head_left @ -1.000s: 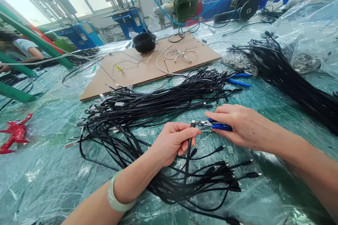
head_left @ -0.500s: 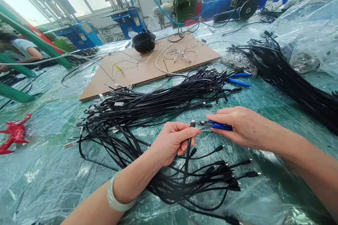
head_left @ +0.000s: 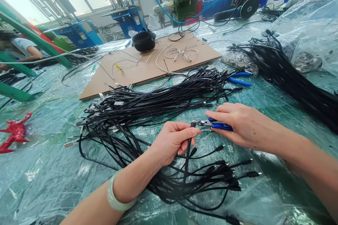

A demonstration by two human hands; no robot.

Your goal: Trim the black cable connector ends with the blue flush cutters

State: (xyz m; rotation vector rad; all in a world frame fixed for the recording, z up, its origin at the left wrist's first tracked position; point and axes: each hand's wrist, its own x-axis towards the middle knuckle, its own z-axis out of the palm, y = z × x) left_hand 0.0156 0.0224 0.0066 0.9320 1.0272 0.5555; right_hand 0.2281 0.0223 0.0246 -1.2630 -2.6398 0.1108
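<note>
My left hand (head_left: 171,144) pinches a black cable (head_left: 187,158) just below its connector, which points upward. Blue-handled cutters (head_left: 221,126) are held in my right hand (head_left: 237,124), their metal jaws at the side of the connector; whether the jaws touch it is too small to tell. The held cable runs down into a loose bunch of black cables (head_left: 169,186) with connector ends fanned out to the right. Beyond my hands lies a thick pile of black cables (head_left: 158,102), some with white tags.
Blue-handled pliers (head_left: 239,81) lie by the pile's right end. Cardboard (head_left: 132,74) carries a black bowl-like object (head_left: 144,41) and pale cables. Another black bundle (head_left: 295,77) is at right, a red figure (head_left: 16,132) at left. A person (head_left: 26,49) sits far left.
The cutter handles look spread a little wider, with more of the upper blue handle and metal jaws showing. My left hand has hardly moved.
</note>
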